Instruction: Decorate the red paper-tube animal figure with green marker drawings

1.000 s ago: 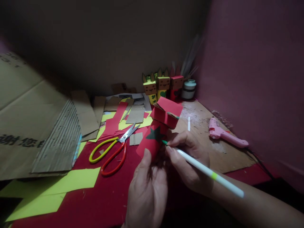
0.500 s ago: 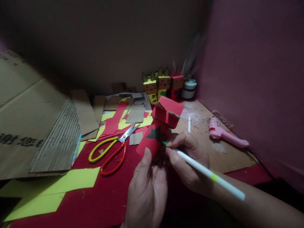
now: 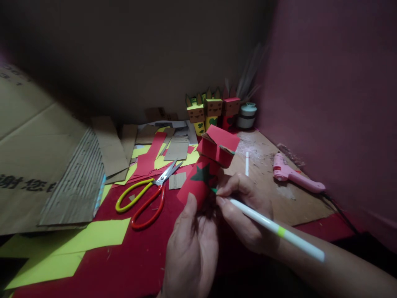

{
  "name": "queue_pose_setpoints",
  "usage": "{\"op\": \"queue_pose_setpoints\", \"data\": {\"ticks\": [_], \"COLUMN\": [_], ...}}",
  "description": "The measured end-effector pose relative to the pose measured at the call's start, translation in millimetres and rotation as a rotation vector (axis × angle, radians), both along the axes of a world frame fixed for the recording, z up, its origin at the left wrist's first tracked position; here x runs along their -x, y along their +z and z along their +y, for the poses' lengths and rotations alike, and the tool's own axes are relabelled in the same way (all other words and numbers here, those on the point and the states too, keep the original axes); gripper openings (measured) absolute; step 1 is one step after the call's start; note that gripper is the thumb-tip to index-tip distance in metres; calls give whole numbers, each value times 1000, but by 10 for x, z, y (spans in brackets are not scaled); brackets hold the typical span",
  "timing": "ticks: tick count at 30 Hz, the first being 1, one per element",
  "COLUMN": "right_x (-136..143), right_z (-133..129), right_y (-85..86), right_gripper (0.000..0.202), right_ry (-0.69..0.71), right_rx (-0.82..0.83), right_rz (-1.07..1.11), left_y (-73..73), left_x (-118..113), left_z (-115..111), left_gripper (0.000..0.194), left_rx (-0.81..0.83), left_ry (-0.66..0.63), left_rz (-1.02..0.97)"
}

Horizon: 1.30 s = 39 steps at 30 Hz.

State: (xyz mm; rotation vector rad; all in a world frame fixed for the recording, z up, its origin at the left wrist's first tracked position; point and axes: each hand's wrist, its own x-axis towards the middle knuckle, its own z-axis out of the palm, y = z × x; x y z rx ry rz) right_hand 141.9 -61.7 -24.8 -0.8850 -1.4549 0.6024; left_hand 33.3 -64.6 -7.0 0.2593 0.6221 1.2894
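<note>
My left hand (image 3: 192,248) is closed round the lower end of a red paper figure (image 3: 220,147), its thumb on the tube body. The figure has a box-shaped head on a tube and tilts to the right. A dark green star (image 3: 202,174) marks the tube. My right hand (image 3: 243,207) pinches a white marker (image 3: 263,221) with a light green band near its back end. Its green tip meets the tube just below and right of the star. The fingers behind the tube are hidden.
Yellow-and-red-handled scissors (image 3: 161,178) lie open left of my hands. A pink glue gun (image 3: 294,178) rests on a cardboard sheet (image 3: 297,207) at right. Several finished figures (image 3: 214,108) stand behind beside a small jar (image 3: 247,115). Cardboard and paper scraps (image 3: 149,159) cover the left side.
The marker's back end has swung slightly right, and its tip has moved a little down and left on the tube. The left hand and the figure are nearly still.
</note>
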Motion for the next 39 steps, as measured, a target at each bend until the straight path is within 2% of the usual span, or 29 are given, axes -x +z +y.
{"op": "queue_pose_setpoints", "data": {"ticks": [10, 22, 29, 39], "right_x": [29, 13, -15, 31], "right_z": [4, 20, -12, -17], "right_y": [-42, -19, 4, 16], "right_gripper": [11, 14, 16, 13], "right_ry": [14, -10, -18, -10], "right_rx": [43, -6, 4, 8], "right_rz": [175, 59, -7, 91], "left_y": [4, 34, 42, 7], "left_x": [-11, -7, -5, -10], "left_z": [-1, -19, -8, -5], "left_gripper": [34, 35, 31, 34], "left_rx": [58, 85, 136, 59], "left_ry": [10, -3, 47, 19], "left_rz": [-14, -27, -56, -33]}}
